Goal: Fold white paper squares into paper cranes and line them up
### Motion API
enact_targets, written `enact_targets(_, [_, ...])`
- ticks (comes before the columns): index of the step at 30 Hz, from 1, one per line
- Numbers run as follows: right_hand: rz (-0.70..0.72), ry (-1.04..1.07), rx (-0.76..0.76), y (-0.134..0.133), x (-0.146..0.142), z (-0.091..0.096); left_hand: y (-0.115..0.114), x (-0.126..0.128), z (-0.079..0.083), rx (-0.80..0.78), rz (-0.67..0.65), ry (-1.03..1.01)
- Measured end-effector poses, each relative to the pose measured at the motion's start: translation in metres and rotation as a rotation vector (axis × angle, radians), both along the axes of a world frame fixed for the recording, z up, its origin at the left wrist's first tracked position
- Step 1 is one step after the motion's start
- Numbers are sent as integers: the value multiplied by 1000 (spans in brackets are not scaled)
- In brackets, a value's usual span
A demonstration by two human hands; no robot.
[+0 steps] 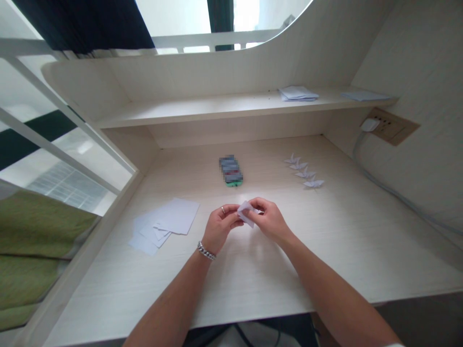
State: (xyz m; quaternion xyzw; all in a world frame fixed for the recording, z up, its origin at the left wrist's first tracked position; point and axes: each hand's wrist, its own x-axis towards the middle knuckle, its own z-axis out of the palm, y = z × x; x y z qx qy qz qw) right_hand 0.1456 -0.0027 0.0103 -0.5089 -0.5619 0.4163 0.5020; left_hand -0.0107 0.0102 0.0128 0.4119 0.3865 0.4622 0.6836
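Between my two hands, just above the desk, is a small folded piece of white paper (247,215). My left hand (221,225) pinches its left side, with a ring on one finger and a chain bracelet at the wrist. My right hand (267,218) grips the right side, thumb in front and fingers behind. The fingers cover part of the folds. Several folded paper cranes (305,173) stand in a slanting row at the back right. Loose white paper sheets (177,216) overlap on the desk to the left.
A phone-like object (231,169), blurred out with a green edge, lies behind my hands. A shelf (202,107) spans the back, bearing a paper stack (298,93). On the right wall a socket (392,126) has a plug with a cable (394,193) running down.
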Motion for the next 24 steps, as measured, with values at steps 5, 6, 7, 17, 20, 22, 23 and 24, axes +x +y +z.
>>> enact_targets(5, [-28,-121,33,-2,0,2,0,0,-1,25,-9,58])
enact_targets(6, [-38,-138,38,-2,-1,2,0,0,-1,36,-18,68])
enact_targets(7, [-50,-150,40,-2,-1,2,0,0,-1,46,-31,76])
enact_targets(17, [-92,-188,48,-3,-2,1,1,0,-5,8,-33,4])
enact_targets(20, [-122,-216,58,-4,-3,1,1,1,-7,8,-40,0])
enact_targets(22, [-158,-233,59,-4,-4,1,1,2,-8,3,-51,-6])
enact_targets(23, [-170,-237,60,-5,-5,1,1,2,-8,-4,-56,-15])
enact_targets(24, [-173,-233,60,-4,-5,1,1,2,-8,-13,-57,-27])
